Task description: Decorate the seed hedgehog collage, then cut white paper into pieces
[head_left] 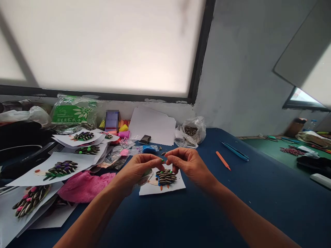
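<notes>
Above the white card [148,190], the left hand [141,167] pinches a tiny green blob [162,161]; the right hand [190,162] is close by (can't tell if it holds any). The seed shape [167,177] lies on the card. Soft pinches shouldn't squash the blob.

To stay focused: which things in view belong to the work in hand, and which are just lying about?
Likely in use:
- tiny green lump between left hand and right hand
- white paper card with dark striped seeds, below the hands

Likely just lying about:
- fluffy pink cloth
- slim orange pen-like tool
- long blue tweezers
- small black packet
</notes>
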Available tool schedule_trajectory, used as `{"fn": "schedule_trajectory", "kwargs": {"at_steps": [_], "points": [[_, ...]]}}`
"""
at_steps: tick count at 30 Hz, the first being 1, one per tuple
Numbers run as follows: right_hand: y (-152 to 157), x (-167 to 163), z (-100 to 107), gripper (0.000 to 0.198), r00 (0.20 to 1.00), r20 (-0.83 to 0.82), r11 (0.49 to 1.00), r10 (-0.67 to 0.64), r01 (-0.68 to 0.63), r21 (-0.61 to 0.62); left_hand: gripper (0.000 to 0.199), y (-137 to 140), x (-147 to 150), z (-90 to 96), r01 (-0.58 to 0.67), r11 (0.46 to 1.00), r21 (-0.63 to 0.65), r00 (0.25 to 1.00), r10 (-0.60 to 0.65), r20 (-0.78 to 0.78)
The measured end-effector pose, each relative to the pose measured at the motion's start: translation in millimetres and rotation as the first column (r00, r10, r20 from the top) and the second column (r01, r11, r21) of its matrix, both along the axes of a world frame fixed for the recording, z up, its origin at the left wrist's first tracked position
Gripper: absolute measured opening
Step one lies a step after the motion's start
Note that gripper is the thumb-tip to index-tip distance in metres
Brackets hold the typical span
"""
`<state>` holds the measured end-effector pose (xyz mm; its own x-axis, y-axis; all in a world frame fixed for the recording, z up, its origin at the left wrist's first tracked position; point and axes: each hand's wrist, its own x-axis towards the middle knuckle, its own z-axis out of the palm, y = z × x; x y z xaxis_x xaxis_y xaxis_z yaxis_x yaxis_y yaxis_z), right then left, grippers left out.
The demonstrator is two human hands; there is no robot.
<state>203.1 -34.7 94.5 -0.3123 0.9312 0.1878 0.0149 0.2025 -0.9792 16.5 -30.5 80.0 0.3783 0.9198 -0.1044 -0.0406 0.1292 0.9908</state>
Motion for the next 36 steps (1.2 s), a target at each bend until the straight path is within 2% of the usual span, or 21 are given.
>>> {"fn": "schedule_trajectory", "kwargs": {"at_steps": [3, 7, 14, 20, 25, 29, 33, 36], "points": [[1.0, 0.4, -1.1, 0.027, 1.000, -0.003, 0.999, -0.031, 0.031, 0.023, 0.034, -1.0, 0.1, 0.2, 0.003, 1.000, -0.009, 1.000, -0.003, 0.001], [0.5, -0.2, -1.3, 0.038, 0.999, 0.015, 0.999, -0.048, 0.048, -0.018, 0.033, -1.5, 0.6, -1.3, 0.035, 0.999, -0.006, 0.999, -0.035, 0.000], [2.2, 1.6, -0.8, 0.042, 0.996, 0.086, 0.996, 0.019, -0.011, -0.092, 0.041, -3.0, -0.7, 0.1, 0.104, 0.994, 0.022, 0.994, -0.103, -0.043], [1.2, 0.6, 0.2, 0.042, 0.992, 0.125, 0.993, 0.033, -0.019, -0.112, 0.044, -4.4, 2.5, 1.4, 0.076, 0.997, -0.016, 0.995, -0.077, -0.058], [4.5, 2.8, -1.7, 0.042, 0.991, 0.125, 0.996, 0.037, -0.026, -0.089, 0.039, -2.9, 2.9, 1.2, 0.020, 0.999, 0.034, 0.999, -0.018, -0.044], [7.8, 4.8, -4.3, 0.044, 0.991, 0.130, 0.997, 0.014, -0.004, -0.077, 0.039, -4.0, 2.3, 2.6, 0.058, 0.997, 0.058, 0.996, -0.054, -0.076], [6.1, 3.2, -5.3, 0.045, 0.988, 0.153, 0.996, 0.037, -0.023, -0.091, 0.045, -5.2, 2.6, 2.5, 0.047, 0.999, 0.005, 0.997, -0.047, -0.060], [3.5, 1.3, -5.9, 0.045, 0.990, 0.142, 0.999, 0.001, 0.006, -0.048, 0.045, -5.8, 3.3, 1.9, 0.034, 0.999, -0.028, 0.999, -0.035, -0.033]]}}
